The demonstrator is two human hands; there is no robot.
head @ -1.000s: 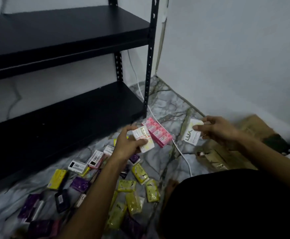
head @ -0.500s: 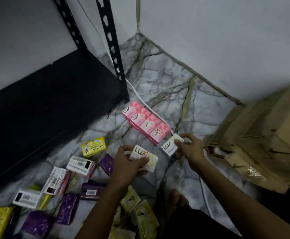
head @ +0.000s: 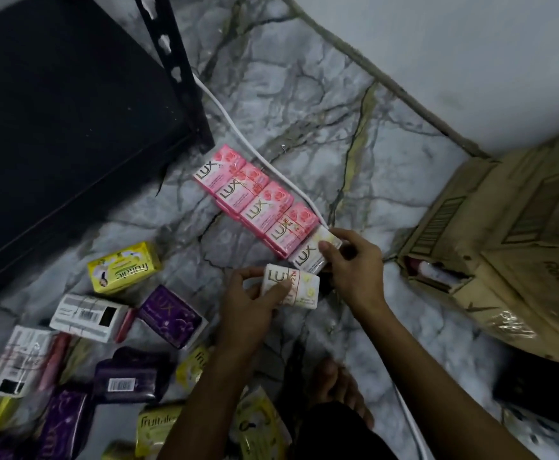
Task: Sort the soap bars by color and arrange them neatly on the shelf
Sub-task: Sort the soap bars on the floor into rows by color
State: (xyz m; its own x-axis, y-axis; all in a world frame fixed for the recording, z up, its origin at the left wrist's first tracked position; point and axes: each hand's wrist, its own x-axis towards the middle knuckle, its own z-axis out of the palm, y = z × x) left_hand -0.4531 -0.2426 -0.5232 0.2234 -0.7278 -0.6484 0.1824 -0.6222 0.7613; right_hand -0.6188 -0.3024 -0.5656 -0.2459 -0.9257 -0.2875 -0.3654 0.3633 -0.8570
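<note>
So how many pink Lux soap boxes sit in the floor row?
4 on top: nearest the black shelf post, second, third, fourth. More may lie underneath.

"LUX" is printed on the pink soap boxes (head: 253,200) and white boxes (head: 308,257); "fruitale" on a yellow pack (head: 124,267).

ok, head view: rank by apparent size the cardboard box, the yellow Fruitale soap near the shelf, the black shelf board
1. black shelf board
2. cardboard box, though it runs out of frame, so unsure against the board
3. yellow Fruitale soap, clearly smallest
</note>
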